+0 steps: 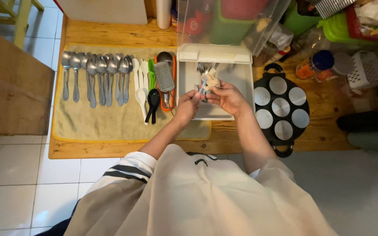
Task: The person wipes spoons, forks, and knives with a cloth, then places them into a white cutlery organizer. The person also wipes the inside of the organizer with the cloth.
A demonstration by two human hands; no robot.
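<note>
Both hands work over the white tray (189, 78) at the wooden table's (110, 35) back edge. Left hand (188, 105) pinches a small utensil (202, 87); right hand (228, 98) closes round a crumpled cloth (211, 80). Risk: a loose pinch could drop the utensil among cutlery below.

Both hands meet over the tray (189, 78), left hand (188, 105) beside right hand (227, 97), pinching a utensil (203, 85) and a cloth (211, 80) between them. Left of the tray, a towel (92, 124) carries a row of spoons (96, 76), then a grater (164, 76) and a ladle (153, 102) near the tray. Right of the tray sits a pan with round moulds (281, 107), jars (316, 65) behind it.
</note>
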